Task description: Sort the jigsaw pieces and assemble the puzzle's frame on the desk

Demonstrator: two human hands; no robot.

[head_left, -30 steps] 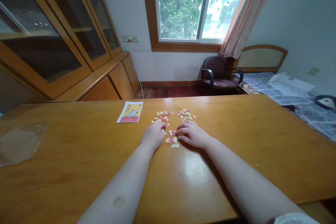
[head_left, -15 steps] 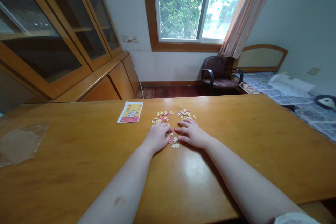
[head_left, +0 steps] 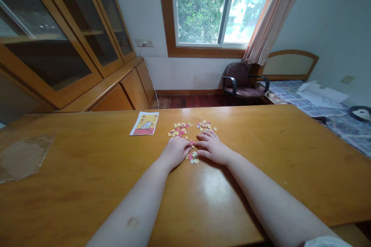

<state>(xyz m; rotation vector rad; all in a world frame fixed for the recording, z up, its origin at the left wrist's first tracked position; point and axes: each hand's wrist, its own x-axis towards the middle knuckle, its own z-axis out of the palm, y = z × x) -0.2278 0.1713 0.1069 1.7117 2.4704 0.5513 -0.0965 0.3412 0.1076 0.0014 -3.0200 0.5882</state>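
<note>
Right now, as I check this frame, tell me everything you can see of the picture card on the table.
The picture card looks like thin paper or card, four-sided, with a white margin. Its print is yellow above and pinkish red below, with a pale cartoon animal in the middle and small shapes around it, too small to make out. It lies flat, printed side up, on the wooden table, left of the puzzle pieces and beyond the left hand. Neither hand touches it.

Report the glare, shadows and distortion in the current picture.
Head view: right window pane washed out; head view: pale glare on the table; head view: dark shadow beside the right forearm; head view: cabinet slanting, probably from wide-angle distortion.
</note>
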